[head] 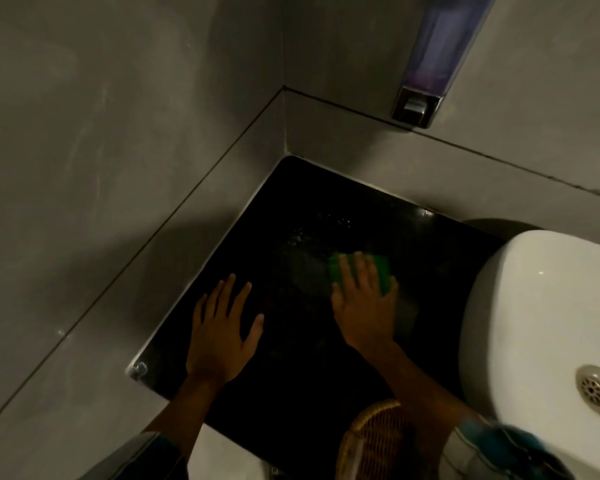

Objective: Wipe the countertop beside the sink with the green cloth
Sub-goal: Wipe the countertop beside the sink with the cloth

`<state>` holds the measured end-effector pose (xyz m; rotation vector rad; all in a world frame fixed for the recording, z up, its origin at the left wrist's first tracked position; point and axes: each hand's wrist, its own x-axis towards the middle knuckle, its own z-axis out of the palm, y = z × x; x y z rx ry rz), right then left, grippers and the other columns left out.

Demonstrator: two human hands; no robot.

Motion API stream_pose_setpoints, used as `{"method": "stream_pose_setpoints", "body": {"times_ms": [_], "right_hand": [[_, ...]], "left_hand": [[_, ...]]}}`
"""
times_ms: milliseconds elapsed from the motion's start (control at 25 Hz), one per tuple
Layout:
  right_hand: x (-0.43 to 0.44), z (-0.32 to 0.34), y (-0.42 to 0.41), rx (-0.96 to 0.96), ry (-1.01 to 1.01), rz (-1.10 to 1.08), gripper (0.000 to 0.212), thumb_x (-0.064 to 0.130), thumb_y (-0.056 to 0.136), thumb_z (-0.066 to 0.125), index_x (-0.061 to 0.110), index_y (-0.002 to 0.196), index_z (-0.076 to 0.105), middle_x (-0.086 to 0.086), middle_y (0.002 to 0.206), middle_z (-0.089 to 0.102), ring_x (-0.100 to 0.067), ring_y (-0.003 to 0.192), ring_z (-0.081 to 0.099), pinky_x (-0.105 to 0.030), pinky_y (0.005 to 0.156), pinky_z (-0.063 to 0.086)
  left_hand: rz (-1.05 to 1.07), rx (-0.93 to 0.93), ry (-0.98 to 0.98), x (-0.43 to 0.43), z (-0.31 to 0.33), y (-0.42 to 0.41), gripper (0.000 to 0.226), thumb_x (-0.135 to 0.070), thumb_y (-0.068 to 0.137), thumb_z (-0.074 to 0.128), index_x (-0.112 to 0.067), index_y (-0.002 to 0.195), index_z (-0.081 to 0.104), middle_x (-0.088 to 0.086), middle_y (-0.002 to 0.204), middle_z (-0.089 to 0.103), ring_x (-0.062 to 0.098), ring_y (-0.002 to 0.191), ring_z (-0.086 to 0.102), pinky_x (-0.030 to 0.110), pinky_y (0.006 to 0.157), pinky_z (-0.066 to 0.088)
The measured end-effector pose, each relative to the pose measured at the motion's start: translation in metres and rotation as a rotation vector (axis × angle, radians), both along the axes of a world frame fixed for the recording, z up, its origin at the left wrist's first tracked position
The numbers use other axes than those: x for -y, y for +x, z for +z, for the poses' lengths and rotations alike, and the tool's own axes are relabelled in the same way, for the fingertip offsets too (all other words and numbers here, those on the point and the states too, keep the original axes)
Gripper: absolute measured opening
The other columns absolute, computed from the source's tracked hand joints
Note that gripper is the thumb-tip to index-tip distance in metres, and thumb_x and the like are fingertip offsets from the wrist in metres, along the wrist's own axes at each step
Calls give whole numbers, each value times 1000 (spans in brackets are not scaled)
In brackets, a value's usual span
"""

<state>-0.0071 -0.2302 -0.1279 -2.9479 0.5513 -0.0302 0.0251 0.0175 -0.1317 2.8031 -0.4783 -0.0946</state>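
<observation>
A person leans over the dark countertop (pixel 291 358) beside the white sink (pixel 534 306), mid-wipe, in a dim tiled corner; nearest the viewer, a woven wicker basket (pixel 371 441) sits at the counter's front edge, just left of the sink's near rim; next out, the left hand (pixel 222 327) lies flat and empty on the bare stone, fingers spread, well left of the sink and seemingly bracing; a little farther on and closer to the sink, the right hand (pixel 364 299) presses palm-down on the green cloth (pixel 378 268), fingers extended over it rather than curled around it, so the cloth is pinned to the counter and not lifted; the cloth shows beyond the fingertips and at the hand's sink-side edge, its long side running roughly across the counter toward the sink; the right hand is plainly the working one, the left touching no cloth; beyond the cloth, away from the sink's front, specks of water (pixel 326 226) glint on the stone, so the unwiped stretch appears to lie ahead of the fingers, toward the wall corner (pixel 284 147); farthest off, a wall-mounted soap dispenser (pixel 426 60) hangs above the sink's back-left side.
</observation>
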Motion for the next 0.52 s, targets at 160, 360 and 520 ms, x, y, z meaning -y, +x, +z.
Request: {"method": "stream_pose_setpoints", "body": {"times_ms": [160, 360, 520], "right_hand": [[45, 7, 66, -11, 134, -287, 59, 41, 94, 34, 24, 150, 25, -7, 159, 26, -25, 147, 20, -66, 111, 17], [-21, 16, 121, -76, 121, 136, 60, 44, 95, 29, 28, 152, 16, -2, 162, 16, -22, 149, 10, -62, 113, 9], [-61, 11, 28, -13, 66, 313, 60, 45, 89, 37, 33, 147, 31, 0, 156, 34, -21, 145, 28, -60, 110, 25]], "left_hand": [[5, 17, -8, 1, -4, 2, 63, -59, 90, 34, -31, 146, 31, 1, 160, 23, 20, 148, 18, 47, 119, 17], [17, 18, 20, 0, -9, 2, 64, -61, 89, 33, -32, 146, 28, 0, 160, 25, 20, 147, 21, 45, 118, 16], [-1, -6, 47, -1, -1, 3, 71, -63, 89, 26, -24, 148, 27, 3, 160, 24, 23, 147, 21, 46, 119, 17]]}}
